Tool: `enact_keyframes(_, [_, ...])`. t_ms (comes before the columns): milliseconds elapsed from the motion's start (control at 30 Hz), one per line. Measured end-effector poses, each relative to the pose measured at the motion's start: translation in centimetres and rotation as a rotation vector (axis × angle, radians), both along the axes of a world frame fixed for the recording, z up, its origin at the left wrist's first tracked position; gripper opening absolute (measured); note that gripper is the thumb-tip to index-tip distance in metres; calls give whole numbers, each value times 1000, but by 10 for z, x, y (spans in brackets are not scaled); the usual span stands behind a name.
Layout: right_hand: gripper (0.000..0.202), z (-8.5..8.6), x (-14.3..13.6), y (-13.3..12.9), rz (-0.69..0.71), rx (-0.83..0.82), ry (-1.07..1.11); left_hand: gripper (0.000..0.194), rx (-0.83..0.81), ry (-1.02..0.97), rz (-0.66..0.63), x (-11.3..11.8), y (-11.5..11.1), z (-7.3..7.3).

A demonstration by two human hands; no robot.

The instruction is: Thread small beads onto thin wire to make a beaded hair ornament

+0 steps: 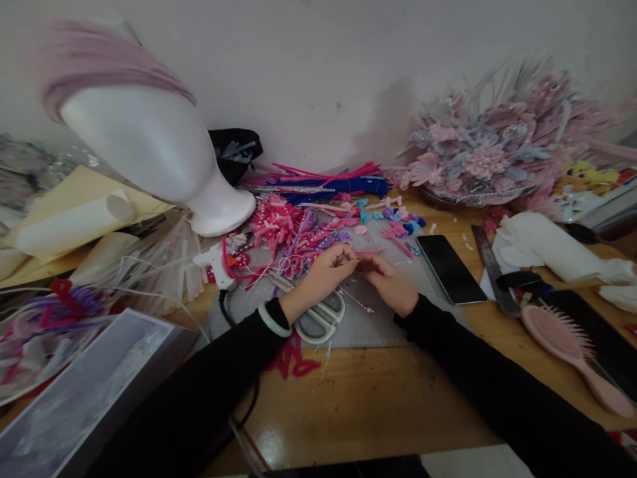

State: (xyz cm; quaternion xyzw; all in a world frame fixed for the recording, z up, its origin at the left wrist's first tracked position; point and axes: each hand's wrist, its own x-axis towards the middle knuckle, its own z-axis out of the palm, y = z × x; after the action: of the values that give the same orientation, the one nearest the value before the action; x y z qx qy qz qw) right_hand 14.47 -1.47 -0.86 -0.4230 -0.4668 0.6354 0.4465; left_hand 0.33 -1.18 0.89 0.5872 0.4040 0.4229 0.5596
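Over the grey mat [388, 332], my left hand [326, 273] and my right hand [391, 282] meet with pinched fingertips. A thin thread or wire shows at the left fingertips; what the right fingers grip is too small to name. Scissors with pale handles [321, 325] lie under my left wrist. Just below the hands rests a beaded strand [361, 303]. Pink fuzzy stems [279, 222] are heaped behind my left hand, beside a white glue gun [219, 265]. Small coloured fuzzy pieces [398, 216] are scattered behind my right hand.
A white mannequin head [139, 139] stands at the left, above a lilac box [89, 392]. On the right are a phone [450, 269], a metal ruler [492, 269], a pink hairbrush [562, 338] and a white roll [552, 249]. A floral headpiece [488, 159] stands behind.
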Motion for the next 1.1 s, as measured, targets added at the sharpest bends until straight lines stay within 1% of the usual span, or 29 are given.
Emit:
enact_keyframes(100, [24, -1, -1, 1, -16, 130, -109, 12, -15, -18, 2, 0, -1, 1])
enact_keyframes(300, [25, -3, -1, 1, -1, 194, -142, 12, 0, 0, 9, 0, 0, -1])
enact_keyframes(500, [29, -2, 0, 0, 3, 222, -167, 14, 0, 18, 7, 0, 0, -1])
enact_keyframes(700, [33, 2, 2, 1, 6, 186, -142, 14, 3, 16, 2, -1, 0, -3])
enact_keyframes(800, [35, 0, 1, 1, -4, 172, -130, 12, 7, 16, 3, -1, 0, -3])
enact_keyframes(867, [35, -1, 1, 1, -22, 193, -148, 12, 8, 17, 6, -1, 0, -2])
enact_keyframes(933, [36, -1, 4, 2, -45, 267, -211, 12, 2, 13, 12, -1, -1, 0])
enact_keyframes(1000, [33, 2, 11, 5, -43, 385, -337, 12, -9, 9, 15, 0, -1, 1])
enact_keyframes(1100, [21, 7, 22, 10, 36, 553, -582, 11, -13, 13, 14, 0, -1, 1])
